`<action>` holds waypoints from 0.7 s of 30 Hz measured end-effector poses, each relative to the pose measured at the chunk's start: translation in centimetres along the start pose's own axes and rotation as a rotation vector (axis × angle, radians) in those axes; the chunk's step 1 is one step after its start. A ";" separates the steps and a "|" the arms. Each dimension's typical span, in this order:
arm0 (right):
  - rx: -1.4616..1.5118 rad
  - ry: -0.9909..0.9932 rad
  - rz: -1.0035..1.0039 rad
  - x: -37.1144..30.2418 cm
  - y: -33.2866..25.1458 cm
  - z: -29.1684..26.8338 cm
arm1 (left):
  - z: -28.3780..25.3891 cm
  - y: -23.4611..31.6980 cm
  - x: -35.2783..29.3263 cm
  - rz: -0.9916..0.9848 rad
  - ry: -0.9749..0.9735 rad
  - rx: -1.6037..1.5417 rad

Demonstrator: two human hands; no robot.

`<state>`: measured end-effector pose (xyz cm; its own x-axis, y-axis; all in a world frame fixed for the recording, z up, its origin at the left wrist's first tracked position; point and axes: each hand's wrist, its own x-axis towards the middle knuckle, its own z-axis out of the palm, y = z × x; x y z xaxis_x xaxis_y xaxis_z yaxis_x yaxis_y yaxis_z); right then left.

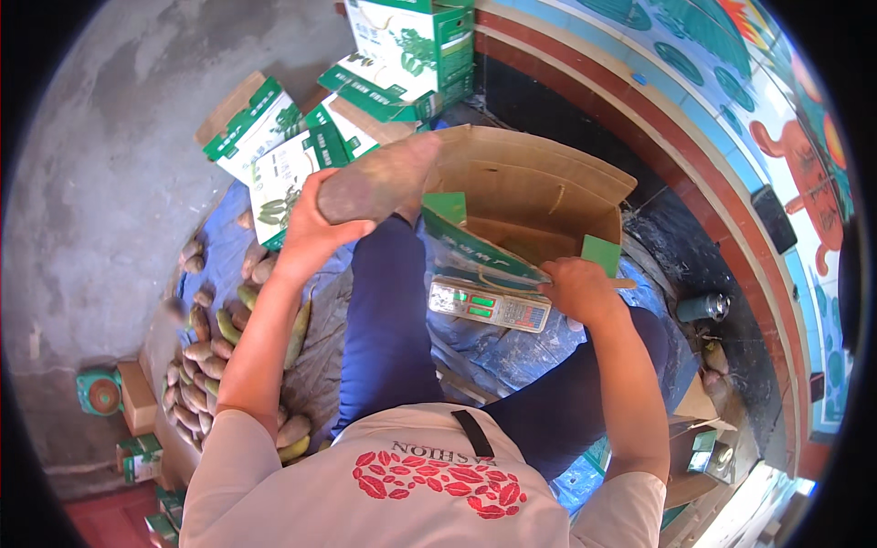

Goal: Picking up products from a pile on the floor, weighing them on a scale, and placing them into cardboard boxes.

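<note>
My left hand [320, 224] is wrapped round the blunt end of a large pinkish-brown sweet potato [379, 183]. Its tapered end points toward an open cardboard carton [539, 155] with green flaps. At the carton's near edge, my right hand [580, 288] is closed on the green-edged flap [493, 258]; a short tan piece juts out beside the fingers, and I cannot make out what it is. The carton stands by a digital scale [489, 304] with lit green displays and a keypad. Most of the carton's floor is hidden.
A heap of reddish and greenish roots [196, 388] lies on the blue sheet [219, 242] to the left. Green-and-white cartons [283, 178] lean and stack ahead. A bottle [703, 308] stands near the painted wall at right. A small teal device [99, 393] sits far left.
</note>
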<state>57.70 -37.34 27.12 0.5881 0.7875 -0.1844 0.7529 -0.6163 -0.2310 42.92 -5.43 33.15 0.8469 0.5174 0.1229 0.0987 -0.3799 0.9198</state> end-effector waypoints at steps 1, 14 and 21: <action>-0.028 0.010 -0.027 -0.1 -0.1 0.1 | 1.8 0.9 0.7 0.025 -0.092 -0.033; 0.007 0.047 0.030 0.7 -0.3 1.6 | 14.6 1.1 5.2 0.254 -0.573 0.581; -0.054 0.004 0.030 1.2 -0.1 1.6 | 15.9 -0.7 5.7 0.261 -0.642 0.666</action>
<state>57.80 -36.34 25.40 0.6117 0.7687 -0.1869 0.7496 -0.6388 -0.1736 56.01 -14.43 27.32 0.9893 -0.0888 -0.1161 -0.0245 -0.8837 0.4674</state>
